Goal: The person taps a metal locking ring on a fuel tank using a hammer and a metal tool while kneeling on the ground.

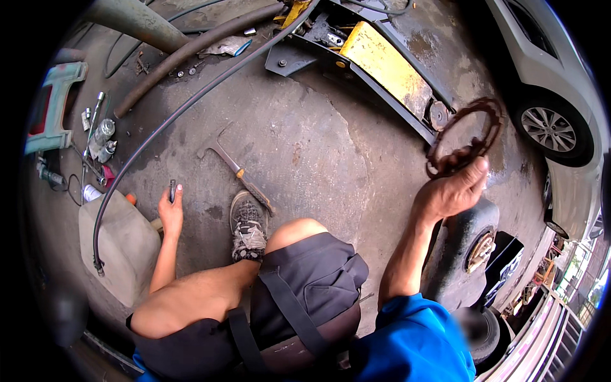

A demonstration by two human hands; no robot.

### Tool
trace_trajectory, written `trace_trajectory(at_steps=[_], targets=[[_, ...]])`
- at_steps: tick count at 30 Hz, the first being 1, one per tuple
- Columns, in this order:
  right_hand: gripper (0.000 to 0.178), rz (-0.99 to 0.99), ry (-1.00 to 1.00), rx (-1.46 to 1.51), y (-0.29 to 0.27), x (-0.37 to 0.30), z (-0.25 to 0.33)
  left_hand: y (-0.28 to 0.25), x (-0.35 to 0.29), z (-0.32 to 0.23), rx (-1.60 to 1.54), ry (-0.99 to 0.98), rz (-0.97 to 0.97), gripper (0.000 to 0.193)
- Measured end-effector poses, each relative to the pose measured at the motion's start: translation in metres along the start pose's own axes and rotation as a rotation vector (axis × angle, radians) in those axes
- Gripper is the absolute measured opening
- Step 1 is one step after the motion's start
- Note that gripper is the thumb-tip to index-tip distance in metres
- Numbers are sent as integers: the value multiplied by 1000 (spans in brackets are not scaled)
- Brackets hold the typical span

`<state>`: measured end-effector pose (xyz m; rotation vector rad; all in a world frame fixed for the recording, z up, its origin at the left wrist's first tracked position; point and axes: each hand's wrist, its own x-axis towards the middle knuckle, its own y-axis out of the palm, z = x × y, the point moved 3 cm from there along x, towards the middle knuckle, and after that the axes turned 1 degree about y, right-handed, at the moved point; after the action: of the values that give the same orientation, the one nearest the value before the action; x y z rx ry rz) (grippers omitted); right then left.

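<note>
In my raised right hand (450,190) is a rusty notched metal ring (491,130), gripped at its lower edge. Below that hand, a black plastic fuel tank (455,261) lies on the ground, with a round fitting (481,251) on its side. My left hand (170,209), lower at the left, is closed around a small dark cylindrical piece whose kind I cannot make out. Between my hands, a hook-ended hand tool (237,170) lies on the floor, its handle against my shoe (247,223).
A yellow and black floor jack (388,63) stands ahead. A long black hose (191,105) curves across the left, over a whitish plastic container (118,245). Tools and spray cans (102,132) lie near a pale green step stool (58,105). A silver car (550,70) stands at right.
</note>
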<state>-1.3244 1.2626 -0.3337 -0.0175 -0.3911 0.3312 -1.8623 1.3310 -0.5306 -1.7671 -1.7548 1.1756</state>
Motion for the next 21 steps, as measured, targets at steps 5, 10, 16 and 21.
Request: trace_trajectory(at_steps=[5, 10, 16, 21], targets=[[51, 168, -710, -433, 0, -56, 0, -4, -28, 13, -21, 2, 9, 39], [68, 1048, -278, -887, -19, -236, -154, 7, -39, 8, -99, 48, 54, 40], [62, 1099, -308, -970, -7, -232, -159, 2, -36, 12, -191, -178, 104, 42], [37, 820, 24, -593, 6, -172, -140, 16, -17, 11, -123, -41, 112, 41]])
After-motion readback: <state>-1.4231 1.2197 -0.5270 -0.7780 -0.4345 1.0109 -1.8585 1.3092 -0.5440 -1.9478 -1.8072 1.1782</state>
